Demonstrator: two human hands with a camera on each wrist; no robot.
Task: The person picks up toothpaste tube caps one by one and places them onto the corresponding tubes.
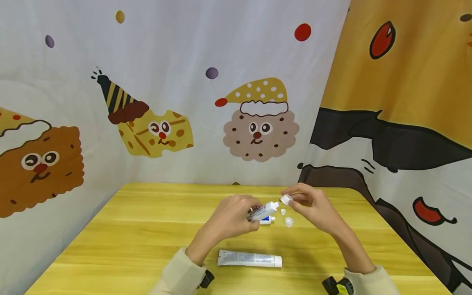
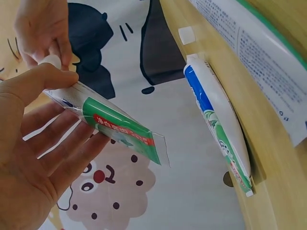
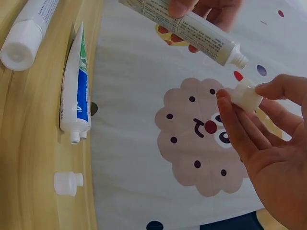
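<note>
Toothpaste tube [image 1: 262, 212], soft plastic: left hand [image 1: 231, 217] grips; right hand [image 1: 313, 207] pinches round white cap [image 1: 285, 200].

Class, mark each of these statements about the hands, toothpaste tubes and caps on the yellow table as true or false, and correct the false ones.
1. The left hand holds a toothpaste tube above the table. True.
2. The cap is screwed onto the held tube. False: its nozzle is bare, and the right hand pinches the white cap just off it.
3. A large capped tube lies on the table near the person. True.
4. The table holds no loose caps. False: two small white caps lie on it, beside a small uncapped tube.
5. The right hand is empty. False: it holds the cap.
</note>
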